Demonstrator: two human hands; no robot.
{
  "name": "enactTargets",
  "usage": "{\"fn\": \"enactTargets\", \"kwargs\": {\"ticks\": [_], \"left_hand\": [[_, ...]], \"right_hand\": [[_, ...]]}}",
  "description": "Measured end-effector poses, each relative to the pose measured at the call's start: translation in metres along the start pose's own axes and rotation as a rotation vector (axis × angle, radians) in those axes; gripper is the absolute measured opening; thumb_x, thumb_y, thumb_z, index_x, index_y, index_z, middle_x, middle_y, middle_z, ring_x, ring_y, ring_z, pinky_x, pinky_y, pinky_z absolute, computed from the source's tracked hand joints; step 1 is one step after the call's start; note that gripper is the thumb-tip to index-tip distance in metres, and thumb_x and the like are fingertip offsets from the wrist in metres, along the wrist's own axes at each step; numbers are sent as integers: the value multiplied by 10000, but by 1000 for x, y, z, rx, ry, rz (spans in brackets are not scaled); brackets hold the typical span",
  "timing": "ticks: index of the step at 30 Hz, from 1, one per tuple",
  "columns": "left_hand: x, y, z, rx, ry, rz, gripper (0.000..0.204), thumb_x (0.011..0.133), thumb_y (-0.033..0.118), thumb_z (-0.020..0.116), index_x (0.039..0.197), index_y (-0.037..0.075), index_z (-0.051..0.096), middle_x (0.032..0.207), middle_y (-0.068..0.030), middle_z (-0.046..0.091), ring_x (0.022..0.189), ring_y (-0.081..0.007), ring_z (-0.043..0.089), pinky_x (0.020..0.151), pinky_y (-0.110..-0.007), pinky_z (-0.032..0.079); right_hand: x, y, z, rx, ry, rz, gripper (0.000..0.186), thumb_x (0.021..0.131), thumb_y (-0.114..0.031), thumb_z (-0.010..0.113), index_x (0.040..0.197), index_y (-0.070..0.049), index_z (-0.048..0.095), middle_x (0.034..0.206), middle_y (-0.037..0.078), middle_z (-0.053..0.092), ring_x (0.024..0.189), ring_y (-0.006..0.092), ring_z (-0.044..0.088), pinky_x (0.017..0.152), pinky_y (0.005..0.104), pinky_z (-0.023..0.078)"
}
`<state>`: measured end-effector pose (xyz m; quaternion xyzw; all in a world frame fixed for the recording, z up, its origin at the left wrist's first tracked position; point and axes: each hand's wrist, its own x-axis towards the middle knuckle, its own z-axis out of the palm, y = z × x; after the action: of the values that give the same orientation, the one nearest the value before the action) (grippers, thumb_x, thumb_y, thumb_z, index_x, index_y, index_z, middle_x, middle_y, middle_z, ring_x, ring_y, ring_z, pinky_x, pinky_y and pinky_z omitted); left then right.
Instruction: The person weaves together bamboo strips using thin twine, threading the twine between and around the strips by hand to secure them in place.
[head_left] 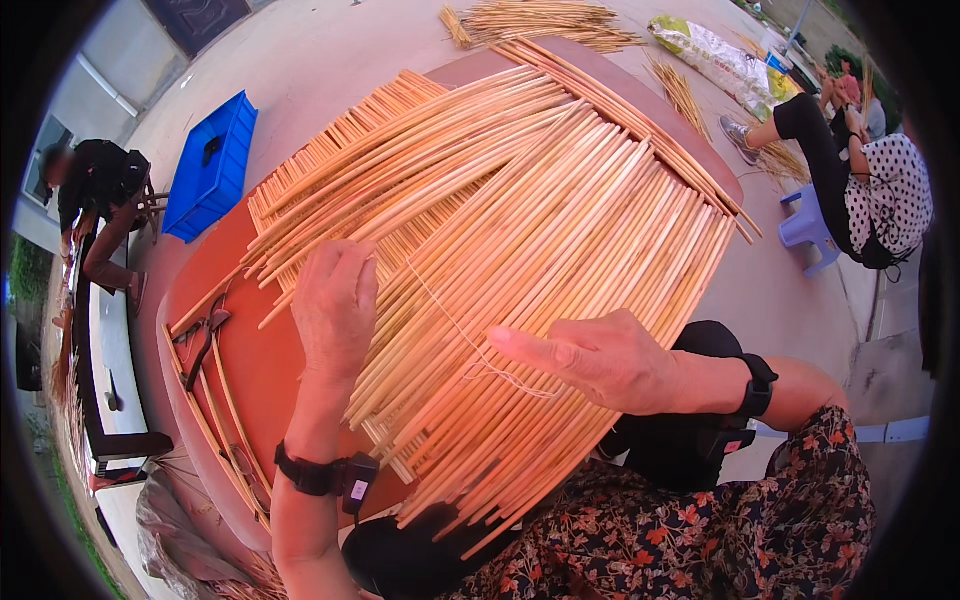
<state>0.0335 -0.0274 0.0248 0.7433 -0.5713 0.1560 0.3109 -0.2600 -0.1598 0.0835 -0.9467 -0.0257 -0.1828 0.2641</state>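
Observation:
A wide mat of thin peeled sticks [560,270], laid side by side, slants across the table and overhangs its near edge. My left hand [338,310] is closed with its fingers pinched together, raised over the mat's left side; what lies between the fingertips is too small to make out. A thin pale thread [455,325] crosses the sticks from near that hand to my right hand [610,365]. There the index finger stretches out along the thread while the other fingers curl beneath, mostly hidden. The thread's loose loops lie by those fingers.
Under the mat is a reddish-brown table [255,370] with dark-handled pliers or cutters [205,345]. More sticks [400,170] lie behind. A blue crate [212,165] stands at left, a purple stool [810,232] at right. Other people [890,190] sit on both sides.

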Motion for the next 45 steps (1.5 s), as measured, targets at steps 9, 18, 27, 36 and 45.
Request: {"fn": "enactTargets", "kwargs": {"ticks": [9, 18, 27, 36, 45], "left_hand": [[4, -9, 19, 151, -88, -13, 299, 870, 28, 776, 1164, 46, 731, 1137, -89, 663, 1068, -304, 645, 954, -438, 514], [-8, -11, 30, 56, -32, -48, 214, 849, 8, 789, 1062, 23, 771, 1099, -100, 660, 1027, -312, 647, 898, -437, 525], [-6, -8, 25, 20, -41, -6, 199, 826, -4, 793, 1017, 42, 764, 1070, -86, 661, 1000, -287, 649, 863, -418, 528], [-4, -21, 10, -281, -139, -214, 73, 883, 53, 797, 919, -1, 764, 1016, -102, 684, 985, -309, 663, 844, -412, 547], [0, -10, 4, -140, -200, -253, 63, 893, 74, 781, 936, 37, 753, 956, -94, 657, 941, -317, 678, 795, -429, 560]], "right_hand": [[45, 149, -4, -267, 283, 189, 185, 1052, -142, 595, 1201, -36, 572, 1111, 157, 700, 1047, 338, 691, 895, 452, 569], [49, 215, -1, -354, 40, 579, 206, 1060, -147, 557, 1196, 7, 562, 1238, 210, 667, 1201, 385, 637, 1034, 492, 523], [62, 202, 2, -514, -50, 647, 183, 1064, -187, 549, 1061, -5, 539, 974, 218, 702, 959, 430, 691, 843, 531, 552], [55, 199, 14, -522, 67, 588, 172, 1056, -188, 584, 1066, -25, 531, 994, 212, 680, 971, 420, 687, 855, 525, 543], [51, 204, 17, -513, 109, 555, 156, 1028, -163, 599, 1087, -43, 518, 1020, 210, 666, 999, 440, 670, 866, 541, 533]]}}
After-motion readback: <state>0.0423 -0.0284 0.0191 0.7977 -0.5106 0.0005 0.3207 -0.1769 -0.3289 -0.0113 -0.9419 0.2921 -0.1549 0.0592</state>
